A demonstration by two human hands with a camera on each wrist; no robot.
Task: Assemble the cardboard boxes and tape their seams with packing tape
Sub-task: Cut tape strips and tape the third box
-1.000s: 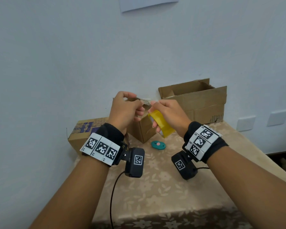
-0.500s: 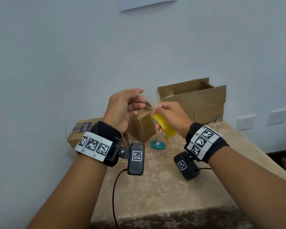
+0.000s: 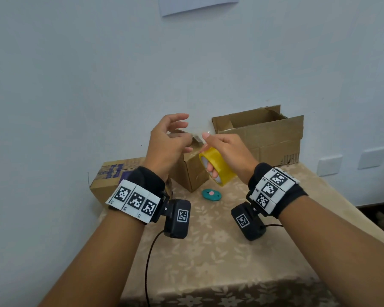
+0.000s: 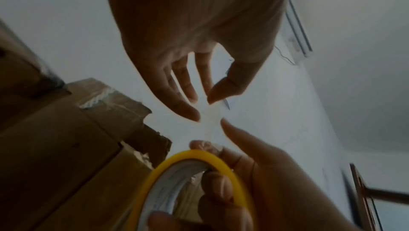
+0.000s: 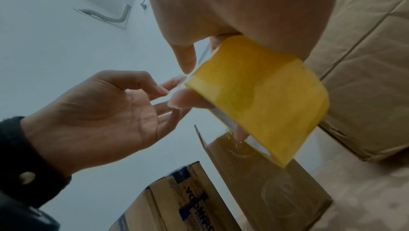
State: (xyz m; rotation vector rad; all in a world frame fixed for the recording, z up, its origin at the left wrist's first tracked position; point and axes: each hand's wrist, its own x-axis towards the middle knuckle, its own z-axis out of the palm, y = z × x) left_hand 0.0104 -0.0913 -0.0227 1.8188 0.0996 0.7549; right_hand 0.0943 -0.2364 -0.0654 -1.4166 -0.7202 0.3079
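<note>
My right hand (image 3: 211, 156) grips a yellow roll of packing tape (image 3: 220, 167), fingers through its core (image 4: 219, 187) and the index finger raised. A short clear strip (image 4: 210, 115) runs up from the roll (image 5: 261, 101). My left hand (image 3: 184, 134) is held up beside it with fingers spread. Its thumb and fingertips (image 4: 192, 114) lie against the strip without closing on it. A small brown cardboard box (image 3: 193, 173) stands on the table just behind both hands; old clear tape shows on it (image 5: 276, 182).
A large open cardboard box (image 3: 273, 142) stands at the back right against the wall. A box with purple print (image 3: 111, 176) lies at the back left. A teal cutter (image 3: 211, 194) lies on the patterned tablecloth (image 3: 220, 251). Wall outlets (image 3: 329, 165) are to the right.
My left hand's fingers, which pinched the tape end a second ago, have spread apart. The right hand still holds the roll in about the same place.
</note>
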